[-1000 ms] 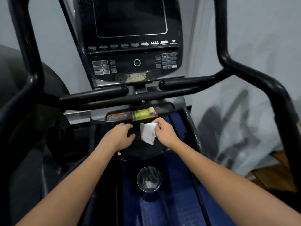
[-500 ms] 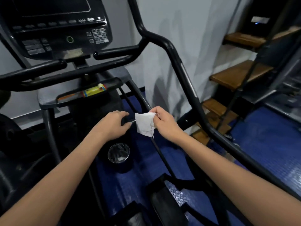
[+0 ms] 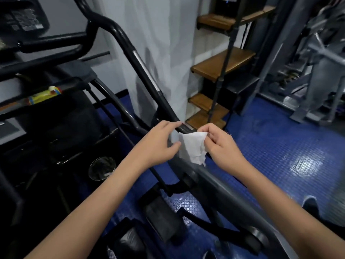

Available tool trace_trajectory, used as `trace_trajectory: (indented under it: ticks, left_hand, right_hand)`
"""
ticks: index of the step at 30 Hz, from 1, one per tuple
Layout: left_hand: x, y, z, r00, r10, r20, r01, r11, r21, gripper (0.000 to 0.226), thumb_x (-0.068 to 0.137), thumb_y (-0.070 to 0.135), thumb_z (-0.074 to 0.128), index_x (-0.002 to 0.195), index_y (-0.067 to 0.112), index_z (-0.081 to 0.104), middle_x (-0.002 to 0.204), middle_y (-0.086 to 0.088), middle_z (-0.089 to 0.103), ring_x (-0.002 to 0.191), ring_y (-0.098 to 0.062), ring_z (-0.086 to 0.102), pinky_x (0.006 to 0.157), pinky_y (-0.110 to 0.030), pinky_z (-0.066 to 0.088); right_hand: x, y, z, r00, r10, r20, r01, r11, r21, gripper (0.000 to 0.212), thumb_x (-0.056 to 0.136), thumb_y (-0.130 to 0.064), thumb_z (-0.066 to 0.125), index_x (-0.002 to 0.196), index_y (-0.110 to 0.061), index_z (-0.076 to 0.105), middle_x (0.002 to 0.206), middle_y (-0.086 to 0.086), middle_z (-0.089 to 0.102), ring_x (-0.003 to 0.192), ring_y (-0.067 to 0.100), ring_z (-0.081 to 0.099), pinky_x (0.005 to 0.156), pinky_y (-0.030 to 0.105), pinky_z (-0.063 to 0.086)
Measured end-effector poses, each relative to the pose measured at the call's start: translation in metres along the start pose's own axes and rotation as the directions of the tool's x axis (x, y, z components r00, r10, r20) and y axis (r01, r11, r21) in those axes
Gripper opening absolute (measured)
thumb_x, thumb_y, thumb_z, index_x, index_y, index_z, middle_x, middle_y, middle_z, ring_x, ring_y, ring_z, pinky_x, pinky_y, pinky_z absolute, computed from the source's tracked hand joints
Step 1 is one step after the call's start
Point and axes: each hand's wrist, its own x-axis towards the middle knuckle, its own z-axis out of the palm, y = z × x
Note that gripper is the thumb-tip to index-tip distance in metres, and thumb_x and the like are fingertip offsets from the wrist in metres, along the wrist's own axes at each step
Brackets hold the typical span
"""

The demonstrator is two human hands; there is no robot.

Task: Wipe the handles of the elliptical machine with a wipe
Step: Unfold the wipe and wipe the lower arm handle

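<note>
A white wipe (image 3: pixel 192 147) hangs between my two hands, just in front of the elliptical's right handle bar (image 3: pixel 143 70), a black tube that slopes from upper left down to lower right. My right hand (image 3: pixel 222 144) pinches the wipe's upper right corner. My left hand (image 3: pixel 158 144) pinches its left edge between thumb and fingers, with its fingertips close to the bar. The wipe's lower part droops loose over the bar. The short inner handle (image 3: pixel 50 43) sticks out near the console at the upper left.
The console (image 3: pixel 22 17) sits at the top left, with a yellow packet (image 3: pixel 44 95) on the tray below it. A metal cup (image 3: pixel 101 168) stands low in the machine. Wooden stair steps (image 3: pixel 222 64) rise to the right. Blue studded floor (image 3: pixel 280 146) and other gym frames lie at the far right.
My view has swung right, away from the console toward the right handle bar. Both hands moved with the wipe from the middle of the machine over to that bar.
</note>
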Motion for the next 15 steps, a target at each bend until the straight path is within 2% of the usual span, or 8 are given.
trace_trajectory:
  ticks: [2,5,7,9,11,13,15]
  left_hand:
    - [0.009,0.022,0.019,0.999,0.034,0.035,-0.032,0.998,-0.048,0.062,0.097,0.028,0.06,0.156,0.027,0.04,0.149,0.007,0.044,0.137,-0.008,0.042,0.112,-0.023,0.035]
    - [0.023,0.046,0.046,0.996,0.04,0.075,-0.031,0.993,-0.111,0.052,0.097,0.026,0.059,0.149,0.028,0.051,0.15,0.008,0.043,0.14,-0.007,0.037,0.112,-0.02,0.026]
    - [0.032,0.055,0.062,0.994,0.034,0.107,-0.024,0.995,-0.092,0.038,0.098,0.032,0.061,0.136,0.029,0.063,0.151,0.007,0.043,0.142,-0.009,0.033,0.111,-0.021,0.022]
    - [0.039,0.061,0.076,0.992,0.027,0.121,-0.017,0.996,-0.085,0.023,0.099,0.036,0.062,0.119,0.027,0.071,0.148,0.006,0.047,0.14,-0.01,0.034,0.108,-0.021,0.023]
    - [0.044,0.066,0.085,0.993,0.031,0.112,-0.02,0.995,-0.101,0.016,0.099,0.036,0.063,0.103,0.024,0.073,0.136,0.007,0.055,0.13,-0.008,0.042,0.103,-0.02,0.029]
    - [0.048,0.07,0.09,0.994,0.02,0.108,-0.005,0.99,-0.141,0.017,0.1,0.036,0.062,0.093,0.022,0.071,0.113,0.01,0.063,0.109,-0.007,0.054,0.091,-0.021,0.039]
    - [0.05,0.074,0.092,0.988,-0.045,0.147,0.079,0.97,-0.23,0.02,0.1,0.039,0.06,0.087,0.026,0.067,0.088,0.014,0.065,0.084,-0.008,0.061,0.075,-0.022,0.045]
  right_hand:
    - [-0.01,0.014,-0.019,0.999,0.037,0.002,-0.037,0.999,0.002,0.022,0.101,-0.014,0.046,0.093,-0.028,0.061,0.082,0.013,0.069,0.073,0.037,0.058,0.065,0.037,0.041]
    - [-0.02,0.034,-0.043,0.997,0.082,0.005,-0.082,0.997,0.015,0.025,0.1,-0.011,0.046,0.092,-0.029,0.061,0.082,0.014,0.069,0.076,0.04,0.059,0.065,0.037,0.041]
    - [-0.026,0.043,-0.056,0.994,0.111,0.008,-0.111,0.994,0.014,0.025,0.1,-0.011,0.047,0.09,-0.03,0.062,0.079,0.008,0.069,0.068,0.032,0.056,0.062,0.034,0.041]
    - [-0.03,0.051,-0.066,0.989,0.146,0.007,-0.146,0.989,0.003,0.025,0.101,-0.012,0.047,0.09,-0.029,0.062,0.074,0.004,0.068,0.058,0.013,0.05,0.057,0.025,0.038]
    - [-0.032,0.059,-0.073,0.985,0.174,-0.004,-0.174,0.985,-0.006,0.026,0.101,-0.012,0.047,0.09,-0.03,0.063,0.075,0.005,0.069,0.056,0.007,0.05,0.054,0.021,0.038]
    - [-0.034,0.065,-0.079,0.977,0.211,-0.022,-0.211,0.977,-0.011,0.027,0.099,-0.013,0.049,0.089,-0.031,0.065,0.075,0.004,0.071,0.057,0.008,0.053,0.056,0.025,0.041]
    - [-0.036,0.071,-0.084,0.966,0.257,-0.04,-0.258,0.966,-0.032,0.025,0.096,-0.015,0.052,0.087,-0.032,0.068,0.072,0.001,0.071,0.056,0.007,0.055,0.056,0.026,0.042]
